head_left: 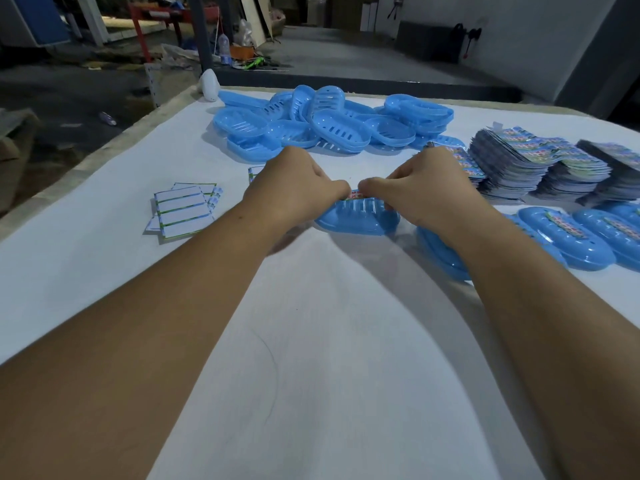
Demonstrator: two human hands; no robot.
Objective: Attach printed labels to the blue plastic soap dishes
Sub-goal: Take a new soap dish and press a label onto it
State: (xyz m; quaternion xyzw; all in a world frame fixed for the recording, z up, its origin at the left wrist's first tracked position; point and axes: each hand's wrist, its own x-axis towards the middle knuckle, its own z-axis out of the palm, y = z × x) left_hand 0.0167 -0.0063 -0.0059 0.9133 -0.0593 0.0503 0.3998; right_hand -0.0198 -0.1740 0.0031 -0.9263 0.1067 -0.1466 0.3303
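A blue soap dish (356, 220) lies on the white table (311, 341) in front of me. A printed label (355, 194) sits across its far rim. My left hand (294, 183) and my right hand (429, 185) both curl over the dish, thumbs almost meeting, and pinch the label from either side. Most of the label is hidden by my fingers.
A heap of unlabelled blue dishes (329, 123) lies at the far side. Stacks of printed labels (540, 164) stand at the right, with labelled dishes (568, 237) in front of them. White backing sheets (183, 209) lie at the left.
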